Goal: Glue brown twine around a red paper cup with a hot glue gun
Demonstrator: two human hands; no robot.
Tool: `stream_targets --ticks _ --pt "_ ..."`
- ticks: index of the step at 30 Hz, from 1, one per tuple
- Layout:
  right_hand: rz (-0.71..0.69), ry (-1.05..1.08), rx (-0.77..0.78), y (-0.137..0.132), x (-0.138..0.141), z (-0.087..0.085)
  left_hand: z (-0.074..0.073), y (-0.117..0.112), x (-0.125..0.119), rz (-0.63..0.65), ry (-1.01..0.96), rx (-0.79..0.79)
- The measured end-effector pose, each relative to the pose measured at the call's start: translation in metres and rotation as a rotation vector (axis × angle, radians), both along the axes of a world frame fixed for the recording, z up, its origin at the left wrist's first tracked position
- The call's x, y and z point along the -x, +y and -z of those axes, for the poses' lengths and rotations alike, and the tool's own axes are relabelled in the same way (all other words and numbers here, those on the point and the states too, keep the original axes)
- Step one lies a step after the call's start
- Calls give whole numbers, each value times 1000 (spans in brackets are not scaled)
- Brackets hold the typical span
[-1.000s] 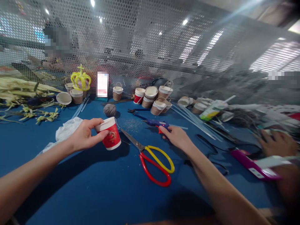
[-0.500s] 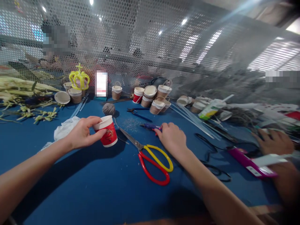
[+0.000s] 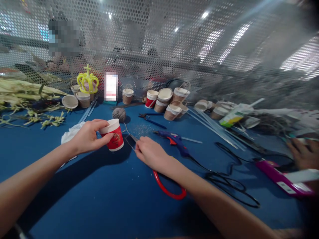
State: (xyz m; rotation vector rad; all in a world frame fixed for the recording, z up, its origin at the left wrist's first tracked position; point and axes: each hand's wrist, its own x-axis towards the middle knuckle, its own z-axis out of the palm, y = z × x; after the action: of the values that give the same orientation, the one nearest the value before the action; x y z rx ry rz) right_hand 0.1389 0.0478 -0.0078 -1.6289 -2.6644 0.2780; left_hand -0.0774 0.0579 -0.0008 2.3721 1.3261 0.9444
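Note:
My left hand [image 3: 88, 134] is closed around the rim and side of a red and white paper cup [image 3: 116, 139], holding it upright just over the blue table. My right hand [image 3: 152, 152] lies over the middle of large scissors [image 3: 172, 196], its fingers pinched together near the blades. A thin grey strand runs from a ball of grey yarn [image 3: 119, 114] to beside those fingertips. Whether they grip the strand or the scissors I cannot tell. The yellow handle is mostly covered by my hand and forearm. A blue glue gun [image 3: 177, 141] lies to the right.
White cloth [image 3: 71, 132] lies behind my left wrist. Pliers [image 3: 154, 120], small wrapped cups [image 3: 171, 111] and a yellow crown [image 3: 87, 83] stand or lie farther back. A black cord trails toward a purple power strip [image 3: 279, 176]. Another person's hand [image 3: 302, 154] is at the far right.
My right hand has left the glue gun and moved left onto the scissors, closing its fingers. My left hand still holds the cup. The view has shifted slightly.

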Motion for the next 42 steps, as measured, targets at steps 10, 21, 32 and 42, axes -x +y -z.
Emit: stream_targets --ticks 10,21,32,42 --pt "127 1081 515 -23 -46 -40 13 2 -14 129 -500 625" --pt "178 969 373 -24 -40 -12 23 -8 -30 203 -340 568" --pt "-5 692 173 -27 -25 -14 5 -21 -37 289 17 -234" --pt "-9 711 185 -32 -17 -15 1 -26 -43 258 125 -309"
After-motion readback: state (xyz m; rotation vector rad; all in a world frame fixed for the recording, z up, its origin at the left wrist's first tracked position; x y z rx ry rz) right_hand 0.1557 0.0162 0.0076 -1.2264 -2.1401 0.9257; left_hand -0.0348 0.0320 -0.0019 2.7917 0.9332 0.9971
